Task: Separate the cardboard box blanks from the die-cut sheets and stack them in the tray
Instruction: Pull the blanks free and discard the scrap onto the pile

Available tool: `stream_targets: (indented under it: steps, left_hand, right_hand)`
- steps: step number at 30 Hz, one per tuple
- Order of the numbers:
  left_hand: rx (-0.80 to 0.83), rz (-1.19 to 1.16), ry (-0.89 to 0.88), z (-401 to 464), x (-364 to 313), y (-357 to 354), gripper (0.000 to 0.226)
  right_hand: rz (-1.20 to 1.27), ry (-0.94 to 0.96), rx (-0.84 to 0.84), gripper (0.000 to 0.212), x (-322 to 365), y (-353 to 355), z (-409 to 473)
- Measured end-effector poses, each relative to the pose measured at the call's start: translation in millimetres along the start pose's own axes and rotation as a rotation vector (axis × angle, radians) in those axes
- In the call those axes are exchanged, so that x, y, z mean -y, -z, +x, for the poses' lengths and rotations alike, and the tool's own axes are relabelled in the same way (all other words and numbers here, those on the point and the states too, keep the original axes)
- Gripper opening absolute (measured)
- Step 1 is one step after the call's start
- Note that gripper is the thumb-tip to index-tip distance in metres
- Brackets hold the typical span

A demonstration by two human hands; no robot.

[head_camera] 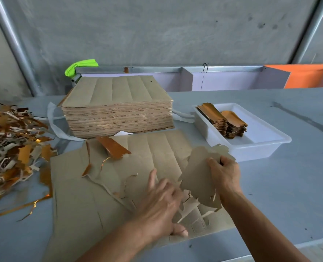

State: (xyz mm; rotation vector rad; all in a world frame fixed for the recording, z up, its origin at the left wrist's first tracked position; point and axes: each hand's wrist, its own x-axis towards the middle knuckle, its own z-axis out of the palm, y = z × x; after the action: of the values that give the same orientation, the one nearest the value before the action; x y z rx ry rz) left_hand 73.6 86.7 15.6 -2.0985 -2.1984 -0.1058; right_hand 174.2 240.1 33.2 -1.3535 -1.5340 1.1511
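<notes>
A torn die-cut sheet [92, 186] lies flat on the table in front of me, grey-brown side up. My left hand [160, 203] presses flat on it near its right part, fingers spread. My right hand [224, 176] grips a separated box blank [198, 173], lifted and tilted above the sheet's right edge. A white tray [266, 142] stands to the right, holding stacked gold-faced blanks [225, 121] at its far left end. A thick stack of uncut sheets [117, 106] sits behind.
A heap of gold and grey offcut strips [11, 148] covers the left of the table. A loose gold-faced piece [113, 147] lies on the sheet's far edge. A metal rail, green cloth [81, 67] and orange panel [308, 76] line the back.
</notes>
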Motion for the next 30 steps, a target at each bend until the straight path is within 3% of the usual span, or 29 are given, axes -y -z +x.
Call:
stream_targets:
  steps: [5, 8, 11, 17, 21, 26, 30]
  left_hand:
    - [-0.032, -0.176, -0.034, 4.4, -7.9, -3.4, 0.027]
    - [-0.13, -0.178, -0.191, 6.7, -5.0, -2.9, 0.02]
    - [-0.257, -0.096, -0.369, 10.8, -5.8, -2.0, 0.029]
    - [-0.516, -0.001, -0.487, 5.3, -14.0, 3.0, 0.02]
    - [-0.712, -0.009, -0.346, -8.4, -3.5, 12.2, 0.026]
    - [-0.876, -0.078, -0.239, -18.4, 6.0, 10.9, 0.011]
    - [-0.892, -0.027, -0.281, -20.6, 5.2, 10.7, 0.011]
  right_hand:
    - [0.159, -0.077, -0.057, 0.019, 0.0, 7.5, 6.8]
    - [0.228, -0.086, -0.137, 0.013, 4.9, 18.7, 17.0]
    - [0.236, -0.059, -0.213, 0.01, 9.8, 31.6, 29.4]
    - [0.07, 0.106, -0.279, 0.012, 13.3, 48.5, 44.0]
    - [-0.054, 0.328, 0.026, 0.045, 13.5, 38.5, 19.9]
    - [-0.444, 0.518, 0.373, 0.029, 30.6, 3.1, -7.2]
    - [-0.479, 0.413, 0.61, 0.03, 40.1, -22.2, -28.9]
